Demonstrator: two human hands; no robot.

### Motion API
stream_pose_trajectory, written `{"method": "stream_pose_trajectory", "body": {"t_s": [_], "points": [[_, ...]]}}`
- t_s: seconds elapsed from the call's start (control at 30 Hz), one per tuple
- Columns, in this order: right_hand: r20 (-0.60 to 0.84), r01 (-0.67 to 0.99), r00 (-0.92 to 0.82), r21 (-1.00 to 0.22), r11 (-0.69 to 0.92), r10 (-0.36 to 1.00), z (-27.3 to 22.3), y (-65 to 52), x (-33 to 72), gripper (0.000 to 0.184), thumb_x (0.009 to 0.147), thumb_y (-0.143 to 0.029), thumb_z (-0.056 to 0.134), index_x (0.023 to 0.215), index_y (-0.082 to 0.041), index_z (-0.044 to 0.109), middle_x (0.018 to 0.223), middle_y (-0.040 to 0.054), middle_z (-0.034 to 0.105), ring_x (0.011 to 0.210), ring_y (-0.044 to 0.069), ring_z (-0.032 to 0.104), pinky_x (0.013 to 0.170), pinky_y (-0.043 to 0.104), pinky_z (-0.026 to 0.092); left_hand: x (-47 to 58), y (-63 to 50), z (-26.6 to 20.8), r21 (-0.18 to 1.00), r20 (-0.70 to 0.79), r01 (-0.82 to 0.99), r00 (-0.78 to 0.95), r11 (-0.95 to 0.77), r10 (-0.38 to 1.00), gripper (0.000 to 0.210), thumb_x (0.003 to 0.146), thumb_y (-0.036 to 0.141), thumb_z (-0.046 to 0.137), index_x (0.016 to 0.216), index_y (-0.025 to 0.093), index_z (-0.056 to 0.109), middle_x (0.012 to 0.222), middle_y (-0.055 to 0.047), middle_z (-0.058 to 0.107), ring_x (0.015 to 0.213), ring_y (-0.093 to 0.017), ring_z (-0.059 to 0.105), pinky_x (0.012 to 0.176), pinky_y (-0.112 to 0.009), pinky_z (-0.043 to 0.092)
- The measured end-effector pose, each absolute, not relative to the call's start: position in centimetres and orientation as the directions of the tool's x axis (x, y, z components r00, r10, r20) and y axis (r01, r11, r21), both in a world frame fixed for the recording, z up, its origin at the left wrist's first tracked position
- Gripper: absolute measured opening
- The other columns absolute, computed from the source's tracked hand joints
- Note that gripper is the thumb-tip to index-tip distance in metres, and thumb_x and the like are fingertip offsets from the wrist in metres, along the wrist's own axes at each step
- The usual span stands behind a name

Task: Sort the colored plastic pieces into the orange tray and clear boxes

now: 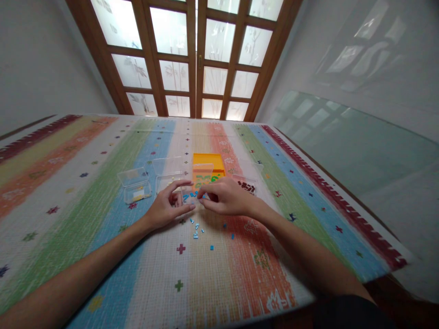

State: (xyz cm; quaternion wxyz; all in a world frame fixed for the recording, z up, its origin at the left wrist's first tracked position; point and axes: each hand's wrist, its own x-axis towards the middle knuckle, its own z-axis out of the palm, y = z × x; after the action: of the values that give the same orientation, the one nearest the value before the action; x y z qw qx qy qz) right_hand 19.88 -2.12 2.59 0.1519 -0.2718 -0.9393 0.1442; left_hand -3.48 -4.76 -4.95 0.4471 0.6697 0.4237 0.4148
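My left hand (169,205) curves round the left side of a small clear plastic box (185,202), thumb at its near edge and index finger at its far side. Blue building-brick pieces (192,195) lie inside that box. Over its right part, my right hand (224,195) has thumb and index finger pinched together; whatever is between the tips is too small to make out. Several light-blue pieces (196,227) are scattered on the tablecloth just below the hands, with a flat blue piece (211,247) nearer to me.
Behind the hands stands an open orange case (208,159) with green pieces. Clear boxes flank it: one with yellow pieces (138,198) at left, one with dark brown pieces (246,186) at right. A striped tablecloth (154,283) covers the table; wooden glazed doors (195,59) rise beyond.
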Motion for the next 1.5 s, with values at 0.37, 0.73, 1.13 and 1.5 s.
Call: {"method": "stream_pose_trajectory", "body": {"t_s": [0.37, 0.73, 1.13, 1.5], "points": [[-0.132, 0.369, -0.929, -0.260, 0.892, 0.346, 2.1, -3.6, 18.6, 0.027, 0.096, -0.016, 0.062, 0.117, -0.021, 0.078, 0.087, 0.0060, 0.079, 0.074, 0.017, 0.064, 0.067, 0.028, 0.041, -3.5, -4.8, -4.9, 0.950, 0.149, 0.226, 0.285, -0.217, 0.947, 0.066, 0.080, 0.038, 0.084, 0.136, 0.016, 0.056, 0.060, 0.011, 0.046, 0.051, -0.009, 0.045, 0.049, -0.020, 0.036], [-0.071, 0.405, -0.914, -0.164, 0.900, 0.399, 0.0, -3.9, 17.2, 0.028, 0.098, -0.012, 0.059, 0.117, -0.020, 0.077, 0.089, 0.0073, 0.080, 0.070, 0.017, 0.066, 0.060, 0.027, 0.038, -3.5, -4.7, -4.6, 0.942, 0.189, 0.219, 0.287, -0.256, 0.939, 0.061, 0.081, 0.036, 0.083, 0.133, 0.017, 0.058, 0.069, 0.008, 0.052, 0.051, -0.008, 0.044, 0.050, -0.020, 0.038], [-0.171, 0.404, -0.905, -0.057, 0.913, 0.390, 0.5, -4.7, 16.9, 0.023, 0.100, -0.014, 0.053, 0.115, -0.005, 0.068, 0.089, 0.0137, 0.078, 0.072, 0.021, 0.066, 0.059, 0.031, 0.040, -3.5, -4.7, -4.7, 0.941, 0.192, 0.220, 0.285, -0.259, 0.939, 0.062, 0.081, 0.035, 0.083, 0.134, 0.016, 0.059, 0.071, 0.007, 0.054, 0.051, -0.008, 0.046, 0.048, -0.020, 0.038], [0.092, 0.572, -0.809, -0.107, 0.813, 0.581, 1.4, -1.5, 19.3, 0.026, 0.102, -0.020, 0.050, 0.123, -0.012, 0.062, 0.083, 0.0081, 0.074, 0.067, 0.017, 0.058, 0.061, 0.029, 0.028, -3.6, -5.0, -4.7, 0.940, 0.185, 0.218, 0.324, -0.263, 0.928, 0.064, 0.081, 0.038, 0.084, 0.136, 0.018, 0.057, 0.073, 0.004, 0.062, 0.054, -0.010, 0.055, 0.052, -0.021, 0.044]]}}
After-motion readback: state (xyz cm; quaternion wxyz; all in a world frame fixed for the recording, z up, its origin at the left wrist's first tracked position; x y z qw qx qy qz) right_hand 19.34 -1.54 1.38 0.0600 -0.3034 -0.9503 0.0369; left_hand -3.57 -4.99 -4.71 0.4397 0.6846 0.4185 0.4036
